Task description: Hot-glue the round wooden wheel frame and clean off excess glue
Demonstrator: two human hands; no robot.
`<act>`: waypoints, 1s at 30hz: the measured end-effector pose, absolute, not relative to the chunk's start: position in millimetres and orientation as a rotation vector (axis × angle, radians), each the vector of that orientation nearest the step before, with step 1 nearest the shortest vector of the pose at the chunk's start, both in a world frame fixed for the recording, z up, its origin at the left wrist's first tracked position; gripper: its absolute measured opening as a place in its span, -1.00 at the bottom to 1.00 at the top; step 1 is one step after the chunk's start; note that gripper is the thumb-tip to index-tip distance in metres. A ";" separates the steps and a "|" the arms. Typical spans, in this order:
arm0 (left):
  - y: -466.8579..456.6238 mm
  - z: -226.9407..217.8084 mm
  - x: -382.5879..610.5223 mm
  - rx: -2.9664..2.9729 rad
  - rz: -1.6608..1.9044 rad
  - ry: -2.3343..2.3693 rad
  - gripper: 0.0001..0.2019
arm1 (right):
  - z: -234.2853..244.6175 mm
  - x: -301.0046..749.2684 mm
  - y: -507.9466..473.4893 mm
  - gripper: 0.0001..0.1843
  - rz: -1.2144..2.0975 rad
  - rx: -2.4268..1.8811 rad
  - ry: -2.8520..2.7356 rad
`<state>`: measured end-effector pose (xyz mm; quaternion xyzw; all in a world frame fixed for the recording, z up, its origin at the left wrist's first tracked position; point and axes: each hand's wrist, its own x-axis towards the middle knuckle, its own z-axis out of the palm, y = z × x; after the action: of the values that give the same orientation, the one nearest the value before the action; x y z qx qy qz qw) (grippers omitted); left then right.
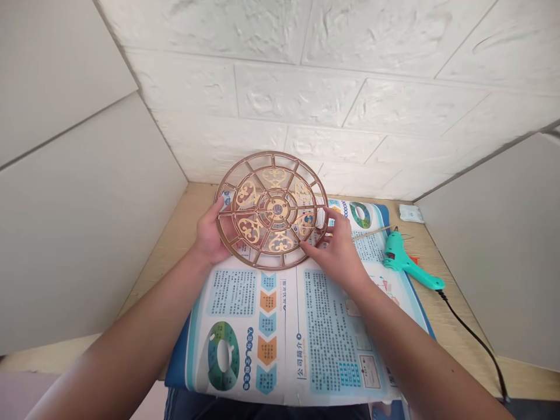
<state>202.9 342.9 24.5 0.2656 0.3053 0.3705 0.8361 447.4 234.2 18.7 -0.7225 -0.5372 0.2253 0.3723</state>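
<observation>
A round openwork disc (277,209) with brown rings and spokes and gold scroll ornaments is held up, tilted, over the printed sheet. My left hand (212,233) grips its left rim, with the fingers partly hidden behind it. On the lower right rim my right hand (335,245) has its thumb in front and its fingers at the edge and behind. Through the gaps in the disc the print below shows.
A printed sheet (271,379) covers much of the wooden table (153,280). On the right lies a teal glue gun (409,262) with a black cord, near a thin wooden stick (371,233). A small white packet (411,213) sits at the back right. White panels and a brick-patterned wall (301,96) enclose the table.
</observation>
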 end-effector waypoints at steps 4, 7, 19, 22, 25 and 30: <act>345.2 20.5 200.2 0.517 0.769 0.572 -0.41 | 18.1 446.2 234.8 -0.04 0.554 -1.870 -1.370; 347.3 18.8 198.3 0.492 0.779 0.566 -0.45 | 16.6 446.3 234.2 -0.04 0.554 -1.855 -1.380; 348.4 27.8 199.7 0.397 0.767 0.577 -0.41 | 20.6 462.3 241.5 -0.33 0.488 -1.721 -1.145; 347.4 31.2 199.3 0.392 0.763 0.586 -0.41 | 21.7 464.8 243.4 -0.44 0.382 -1.688 -1.144; 346.9 32.6 197.6 0.381 0.768 0.564 -0.42 | 20.2 465.9 244.6 -0.51 0.271 -1.648 -1.171; 345.4 35.1 194.4 0.344 0.771 0.551 -0.47 | 17.2 466.7 244.1 -0.54 0.078 -1.574 -1.210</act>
<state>194.4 345.4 35.1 0.1646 0.2640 0.3694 0.8756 466.7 244.1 17.2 -0.6637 -0.5104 0.0331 0.5458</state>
